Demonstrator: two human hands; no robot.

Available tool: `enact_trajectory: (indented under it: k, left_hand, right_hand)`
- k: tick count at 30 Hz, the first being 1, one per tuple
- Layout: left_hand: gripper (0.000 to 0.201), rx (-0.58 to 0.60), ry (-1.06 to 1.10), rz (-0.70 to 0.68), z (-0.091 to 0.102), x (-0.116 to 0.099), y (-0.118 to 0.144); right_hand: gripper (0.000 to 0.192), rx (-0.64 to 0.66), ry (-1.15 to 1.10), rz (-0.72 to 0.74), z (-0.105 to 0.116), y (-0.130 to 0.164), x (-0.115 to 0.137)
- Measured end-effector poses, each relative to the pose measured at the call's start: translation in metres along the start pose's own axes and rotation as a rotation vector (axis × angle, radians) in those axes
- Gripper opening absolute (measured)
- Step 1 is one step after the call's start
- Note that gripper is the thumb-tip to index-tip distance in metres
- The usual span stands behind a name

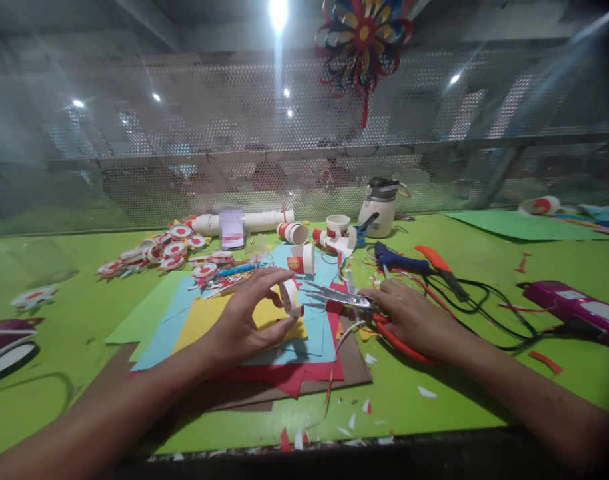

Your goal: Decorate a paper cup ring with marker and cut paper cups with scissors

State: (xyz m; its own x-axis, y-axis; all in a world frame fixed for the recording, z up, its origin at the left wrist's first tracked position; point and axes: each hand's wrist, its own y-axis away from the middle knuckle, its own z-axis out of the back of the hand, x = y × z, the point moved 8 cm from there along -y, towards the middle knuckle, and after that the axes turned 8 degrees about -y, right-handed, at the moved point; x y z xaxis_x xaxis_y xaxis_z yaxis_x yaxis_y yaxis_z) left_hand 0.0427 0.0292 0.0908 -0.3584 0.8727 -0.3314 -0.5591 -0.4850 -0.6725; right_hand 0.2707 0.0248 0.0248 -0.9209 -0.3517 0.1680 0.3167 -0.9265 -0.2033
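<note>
Between the thumb and fingers of my left hand is a cut piece of paper cup, a short white ring with some red on it. My right hand grips scissors with orange-red handles. Their blades are parted and point left, close to the cup piece. Under my left hand lies a stack of coloured paper: yellow, blue and red, on brown cardboard. Just beyond the hands a printed paper cup lies on its side.
Red-and-white paper wheels are piled at the back left beside a phone. A jug stands at the back. To the right are a blue glue gun, an orange-handled cutter, black cables and a purple device. Paper scraps litter the green table.
</note>
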Motion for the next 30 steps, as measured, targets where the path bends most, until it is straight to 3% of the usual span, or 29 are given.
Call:
enact_trajectory:
  k: [10,18,22,26,30]
  left_hand:
    - [0.042,-0.044,0.032,0.062,-0.006,0.018,0.008]
    - [0.039,-0.075,-0.021,0.223,-0.010,0.040,0.014]
    - [0.037,-0.064,-0.084,0.297,-0.011,0.047,0.017]
    - [0.038,-0.103,-0.146,0.311,-0.007,0.049,0.019]
    - [0.036,-0.131,-0.208,0.282,-0.006,0.048,0.019]
  right_hand:
    - [0.032,0.004,0.015,-0.016,0.002,-0.001,-0.003]
    - [0.040,-0.167,-0.144,-0.005,0.022,-0.002,-0.002]
    - [0.047,-0.203,-0.081,0.015,0.024,0.003,0.001]
    - [0.041,-0.318,-0.117,0.120,0.034,0.009,0.011]
    - [0.037,-0.259,-0.180,0.246,0.029,0.014,0.036]
